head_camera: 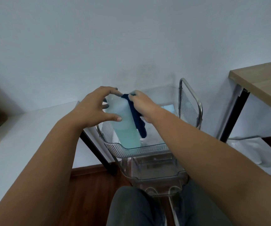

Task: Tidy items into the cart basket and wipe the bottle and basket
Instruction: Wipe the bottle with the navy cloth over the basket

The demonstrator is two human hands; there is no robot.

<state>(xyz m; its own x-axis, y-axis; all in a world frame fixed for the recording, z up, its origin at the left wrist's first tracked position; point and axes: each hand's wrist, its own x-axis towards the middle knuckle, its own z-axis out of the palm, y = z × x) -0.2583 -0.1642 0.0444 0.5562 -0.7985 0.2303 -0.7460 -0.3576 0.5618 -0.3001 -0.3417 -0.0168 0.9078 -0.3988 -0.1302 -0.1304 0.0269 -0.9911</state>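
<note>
1. The pale blue-green bottle (125, 121) already stands upright in the clear top basket (136, 150) of the cart, so the tidying looks largely done; I'd judge the wiping is in progress, with the basket likely left to wipe
2. The left hand (97, 106) curls around the bottle's upper part, fingers and thumb steadying it
3. The right hand (142, 103) pinches a dark blue cloth (136, 116) against the bottle's right side near its top
</note>
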